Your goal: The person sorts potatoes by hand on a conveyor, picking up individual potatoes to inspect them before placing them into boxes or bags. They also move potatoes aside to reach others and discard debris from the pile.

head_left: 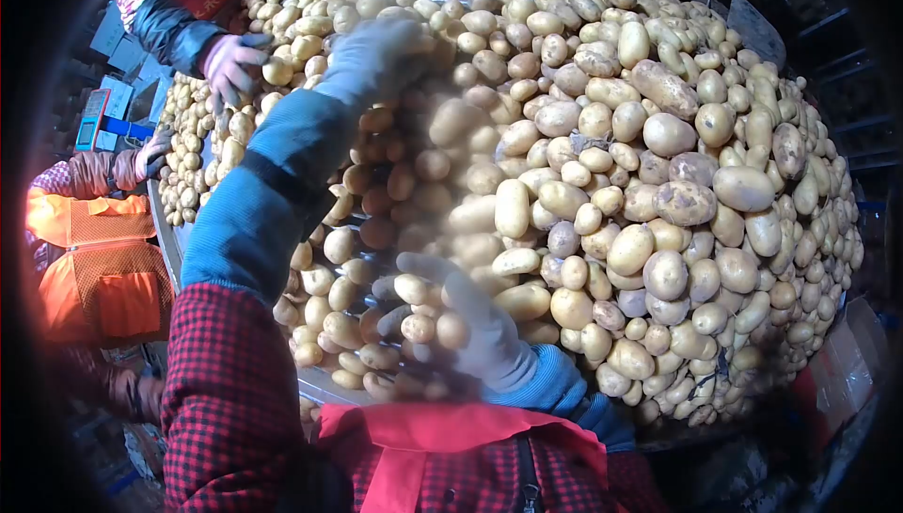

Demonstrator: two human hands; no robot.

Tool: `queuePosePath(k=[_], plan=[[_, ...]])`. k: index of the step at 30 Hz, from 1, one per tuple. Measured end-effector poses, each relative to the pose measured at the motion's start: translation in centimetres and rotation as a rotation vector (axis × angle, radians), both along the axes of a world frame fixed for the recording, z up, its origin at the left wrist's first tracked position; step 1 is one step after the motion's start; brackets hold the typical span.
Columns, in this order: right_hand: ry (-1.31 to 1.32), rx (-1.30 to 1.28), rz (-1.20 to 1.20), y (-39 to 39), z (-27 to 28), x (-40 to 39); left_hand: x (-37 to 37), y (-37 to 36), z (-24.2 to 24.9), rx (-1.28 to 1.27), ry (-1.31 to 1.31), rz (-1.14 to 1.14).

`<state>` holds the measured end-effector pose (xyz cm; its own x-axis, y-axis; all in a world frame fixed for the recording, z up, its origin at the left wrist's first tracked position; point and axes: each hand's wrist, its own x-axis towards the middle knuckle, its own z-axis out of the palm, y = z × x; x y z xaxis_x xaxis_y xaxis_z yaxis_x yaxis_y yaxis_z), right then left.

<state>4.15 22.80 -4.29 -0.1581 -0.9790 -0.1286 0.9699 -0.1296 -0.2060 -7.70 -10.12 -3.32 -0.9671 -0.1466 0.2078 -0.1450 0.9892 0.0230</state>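
Potatoes (658, 278) lie in a large heap under and around both my hands. My left hand (376, 54), in a pale glove, reaches far across the heap and is smeared by motion. Its fingertips are over the potatoes at the far side, and their pose is blurred. Closer to my body, my right hand (484, 330), gloved as well, has its fingers curved around a few small potatoes (419, 328). Blurred potatoes (456, 137) show between the two hands, on the slope of the heap.
At the far left, another person's gloved hand (233, 66) touches potatoes. A person in an orange vest (108, 268) works along the left edge. Beside them stands a device with a small screen (89, 123). A cardboard box (847, 358) is at right.
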Motion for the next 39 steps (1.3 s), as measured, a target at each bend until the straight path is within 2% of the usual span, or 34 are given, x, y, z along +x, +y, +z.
queuePosePath(k=[1, 3, 4, 7, 8, 9, 11, 13, 15, 16, 17, 19, 20, 23, 24, 27, 28, 32, 34, 37, 38, 39], plan=[[0.014, 0.021, -0.008, 0.0, 0.0, 0.0, 0.6, 0.7, 2.9, 0.025, -0.170, 0.113], [0.039, 0.072, -0.001, 0.3, 0.1, 0.1, 2.3, -1.7, 3.3, 0.118, -0.109, 0.293], [0.136, 0.062, -0.001, 0.3, 0.4, -0.1, 3.2, -5.0, 0.2, -0.085, 0.021, 0.183], [0.034, 0.151, -0.015, -0.2, 0.8, 0.2, 3.7, -4.5, 2.3, -0.167, -0.135, 0.423], [0.160, 0.124, -0.032, -0.1, 1.1, 0.1, 3.5, -2.6, 3.1, -0.197, -0.070, 0.390], [0.134, 0.122, -0.028, -0.1, 1.1, -0.1, 3.2, -2.2, 2.4, -0.239, 0.085, 0.192], [0.071, 0.123, -0.012, 0.0, 0.9, 0.0, 1.6, 1.1, 1.8, 0.038, 0.188, -0.188], [0.245, 0.118, -0.050, -0.3, 1.3, 0.0, -0.4, 4.5, 0.5, 0.152, -0.025, -0.230], [0.088, 0.106, -0.051, -0.5, 1.5, -0.1, -1.6, 6.3, -3.0, 0.272, -0.021, -0.213], [0.098, 0.102, -0.048, -0.6, 1.8, -0.3, -1.7, 7.8, -3.7, 0.159, 0.071, -0.138], [0.145, 0.098, -0.061, -0.6, 1.9, -0.3, -1.5, 8.0, -4.0, 0.165, 0.052, -0.132], [0.239, 0.093, -0.072, -0.3, 2.1, -0.2, -0.4, 8.9, -3.0, 0.180, 0.014, -0.104], [0.127, 0.142, -0.030, -0.2, 1.6, -0.2, 0.2, 9.1, -2.2, 0.076, -0.060, -0.181], [-0.033, 0.082, -0.041, 0.1, 0.2, 0.1, 2.5, 9.9, 0.7, 0.240, -0.173, -0.140], [0.009, 0.080, -0.045, 0.2, 0.0, 0.2, 3.4, 10.4, 2.2, 0.331, -0.230, -0.052], [0.099, 0.075, -0.039, 0.0, -0.2, 0.2, 7.2, 7.7, -1.3, 0.428, -0.024, -0.177], [0.103, 0.078, -0.036, 0.0, -0.3, 0.2, 8.2, 7.8, -1.7, 0.462, 0.051, -0.154], [0.030, 0.171, -0.006, 0.1, 0.7, 0.0, 13.1, 7.3, -2.7, 0.418, 0.045, -0.208], [0.091, 0.256, 0.007, -0.3, 2.0, 0.0, 16.3, 8.4, -1.6, 0.316, 0.013, -0.118], [0.221, 0.226, -0.030, -0.1, 1.3, 0.3, 18.0, 7.5, 0.8, 0.269, -0.142, -0.107], [0.186, 0.223, -0.035, -0.1, 1.3, 0.3, 17.8, 6.7, 1.1, 0.198, -0.213, -0.137], [0.150, 0.218, -0.041, -0.1, 1.4, 0.3, 17.1, 6.6, 1.6, 0.213, -0.150, -0.150]])
